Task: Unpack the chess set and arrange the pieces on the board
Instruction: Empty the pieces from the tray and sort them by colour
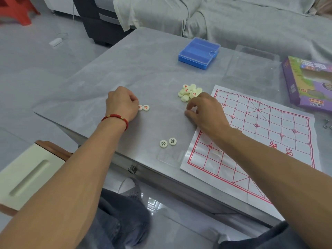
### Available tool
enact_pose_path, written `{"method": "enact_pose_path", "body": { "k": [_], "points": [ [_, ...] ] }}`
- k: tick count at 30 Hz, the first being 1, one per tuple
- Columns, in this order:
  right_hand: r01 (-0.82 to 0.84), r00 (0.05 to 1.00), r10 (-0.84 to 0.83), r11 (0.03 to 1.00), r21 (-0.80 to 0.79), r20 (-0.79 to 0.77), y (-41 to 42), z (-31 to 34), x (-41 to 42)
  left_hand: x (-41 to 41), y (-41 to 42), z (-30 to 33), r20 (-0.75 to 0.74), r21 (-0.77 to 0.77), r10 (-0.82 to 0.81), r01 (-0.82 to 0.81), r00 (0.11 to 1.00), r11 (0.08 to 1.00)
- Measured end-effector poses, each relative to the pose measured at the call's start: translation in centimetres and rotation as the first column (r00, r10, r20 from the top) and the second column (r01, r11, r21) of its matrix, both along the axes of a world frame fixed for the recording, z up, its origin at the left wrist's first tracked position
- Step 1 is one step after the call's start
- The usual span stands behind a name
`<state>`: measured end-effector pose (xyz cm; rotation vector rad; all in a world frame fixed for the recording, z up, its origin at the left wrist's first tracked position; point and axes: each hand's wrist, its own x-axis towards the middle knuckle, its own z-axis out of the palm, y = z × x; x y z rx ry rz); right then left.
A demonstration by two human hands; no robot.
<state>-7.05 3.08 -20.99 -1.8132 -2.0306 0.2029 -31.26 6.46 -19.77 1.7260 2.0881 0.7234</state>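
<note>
A paper board (255, 133) with a red grid lies on the right of the grey table (115, 72). Left of its far corner sits a pile of cream round pieces (189, 91), some with red characters. My right hand (204, 112) rests just below the pile with its fingertips curled down; what they pinch is hidden. My left hand (122, 104) has its fingers closed beside two red-marked pieces (144, 107), touching the nearer one. Two black-marked pieces (168, 142) lie side by side near the front edge.
A blue plastic case (198, 53) stands at the back, a clear lid (251, 69) to its right, and a purple game box (309, 83) at the far right. A small clear tray (170, 156) lies at the front edge. A sofa stands behind the table.
</note>
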Motion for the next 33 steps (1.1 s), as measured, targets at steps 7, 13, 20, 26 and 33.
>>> {"method": "enact_pose_path", "body": {
  "k": [7, 13, 20, 26, 33],
  "points": [
    [-0.033, 0.999, 0.034, 0.998, -0.046, 0.019, 0.1, 1.0, -0.4, 2.6, -2.1, 1.3, 0.095, 0.223, -0.179, 0.154, 0.979, 0.963],
    [-0.145, 0.560, -0.193, 0.935, -0.325, -0.806, -0.9, 2.9, -0.9, 5.1, -3.6, 0.6, 0.601, -0.010, -0.224, 0.287, 0.767, 0.958],
    [-0.183, 0.584, -0.121, 0.944, -0.275, -0.803, -1.3, 3.0, -1.9, 5.1, -4.0, 1.5, 0.672, -0.043, -0.198, 0.305, 0.713, 0.951],
    [0.207, 0.881, -0.214, 0.976, -0.063, -0.421, 0.5, 2.0, 0.3, -0.7, -1.5, 1.3, 0.298, -0.082, -0.035, 0.062, 0.954, 0.995],
    [0.148, 0.986, -0.143, 0.987, 0.061, -0.081, 1.1, 0.7, 1.4, -1.4, -0.9, 1.0, 0.038, -0.167, 0.019, -0.012, 0.999, 0.986]
  ]
}}
